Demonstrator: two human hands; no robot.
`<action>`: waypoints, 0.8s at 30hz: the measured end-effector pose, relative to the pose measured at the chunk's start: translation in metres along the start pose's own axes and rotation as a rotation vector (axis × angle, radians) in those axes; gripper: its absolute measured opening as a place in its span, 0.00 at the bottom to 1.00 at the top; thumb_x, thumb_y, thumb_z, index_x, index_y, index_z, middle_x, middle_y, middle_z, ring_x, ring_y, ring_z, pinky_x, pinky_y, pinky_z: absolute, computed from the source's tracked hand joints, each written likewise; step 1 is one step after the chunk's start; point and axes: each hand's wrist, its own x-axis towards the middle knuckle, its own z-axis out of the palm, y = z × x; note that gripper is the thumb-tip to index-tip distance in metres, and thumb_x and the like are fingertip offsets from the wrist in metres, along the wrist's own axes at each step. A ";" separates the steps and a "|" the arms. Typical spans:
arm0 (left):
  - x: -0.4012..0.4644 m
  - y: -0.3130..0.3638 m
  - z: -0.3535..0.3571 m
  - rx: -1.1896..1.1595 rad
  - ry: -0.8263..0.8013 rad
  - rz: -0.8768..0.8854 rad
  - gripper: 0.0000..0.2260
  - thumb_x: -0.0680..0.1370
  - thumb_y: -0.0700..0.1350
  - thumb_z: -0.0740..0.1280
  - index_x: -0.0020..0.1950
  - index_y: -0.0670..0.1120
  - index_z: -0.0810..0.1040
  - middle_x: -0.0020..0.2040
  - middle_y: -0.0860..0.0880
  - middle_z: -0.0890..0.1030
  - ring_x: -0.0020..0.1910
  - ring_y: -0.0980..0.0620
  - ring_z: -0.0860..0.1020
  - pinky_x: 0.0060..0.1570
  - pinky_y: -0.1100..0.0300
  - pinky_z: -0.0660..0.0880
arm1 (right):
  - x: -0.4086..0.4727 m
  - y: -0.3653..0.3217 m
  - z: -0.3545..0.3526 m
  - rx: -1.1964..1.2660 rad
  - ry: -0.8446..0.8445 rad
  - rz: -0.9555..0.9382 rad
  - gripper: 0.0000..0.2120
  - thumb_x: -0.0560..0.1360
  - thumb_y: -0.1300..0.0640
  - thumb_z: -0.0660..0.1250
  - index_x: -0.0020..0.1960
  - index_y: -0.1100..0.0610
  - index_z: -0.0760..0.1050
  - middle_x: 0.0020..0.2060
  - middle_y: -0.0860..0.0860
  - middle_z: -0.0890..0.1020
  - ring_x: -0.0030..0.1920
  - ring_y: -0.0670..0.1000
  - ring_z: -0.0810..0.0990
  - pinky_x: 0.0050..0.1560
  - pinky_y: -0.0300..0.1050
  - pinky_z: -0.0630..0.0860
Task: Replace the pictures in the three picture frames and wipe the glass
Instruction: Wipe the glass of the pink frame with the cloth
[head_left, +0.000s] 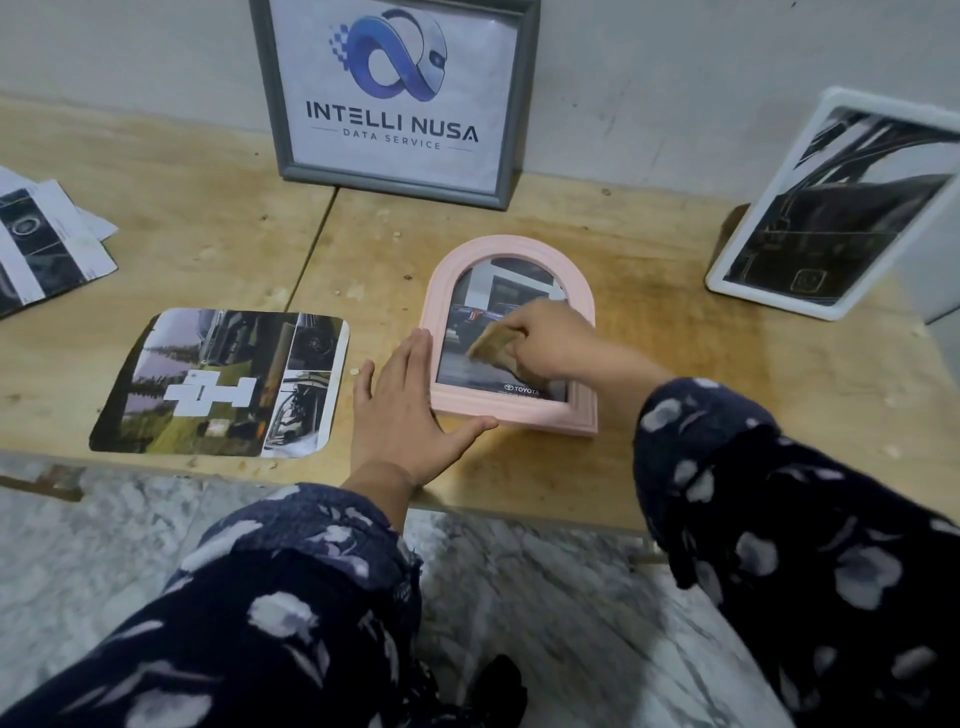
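our left hand (402, 410) lay flat with straight fingers against the pink arched frame (511, 332) on the wooden surface (675, 332), while our right hand (550, 340) pinched a tan cloth (491, 349) on its glass. beyond stood a grey frame (397, 93) and a white frame (836, 208).

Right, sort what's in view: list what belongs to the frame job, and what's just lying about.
Job:
- pink frame, flat on the table
- cloth in the right hand
- left hand steadying it
- grey frame
- white frame

Lying about:
- loose print
- paper pile
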 end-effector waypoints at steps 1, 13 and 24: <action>0.000 0.000 0.000 -0.001 -0.001 0.000 0.50 0.66 0.77 0.54 0.78 0.47 0.52 0.77 0.51 0.59 0.75 0.54 0.57 0.75 0.46 0.47 | 0.007 0.001 -0.009 0.057 0.025 0.023 0.12 0.76 0.61 0.63 0.55 0.55 0.81 0.51 0.53 0.82 0.52 0.54 0.78 0.48 0.42 0.72; 0.002 -0.003 -0.001 -0.030 -0.034 -0.004 0.50 0.68 0.77 0.54 0.79 0.48 0.45 0.79 0.53 0.52 0.77 0.56 0.52 0.75 0.47 0.43 | 0.089 0.004 0.015 0.008 0.311 0.127 0.21 0.70 0.68 0.56 0.52 0.52 0.82 0.49 0.53 0.83 0.49 0.56 0.81 0.50 0.45 0.78; 0.001 -0.001 -0.002 -0.038 -0.021 -0.014 0.51 0.67 0.77 0.56 0.79 0.47 0.46 0.79 0.52 0.56 0.77 0.55 0.55 0.75 0.48 0.44 | 0.017 -0.015 0.052 -0.141 0.255 -0.129 0.21 0.77 0.63 0.57 0.62 0.44 0.77 0.57 0.49 0.82 0.56 0.55 0.78 0.53 0.46 0.75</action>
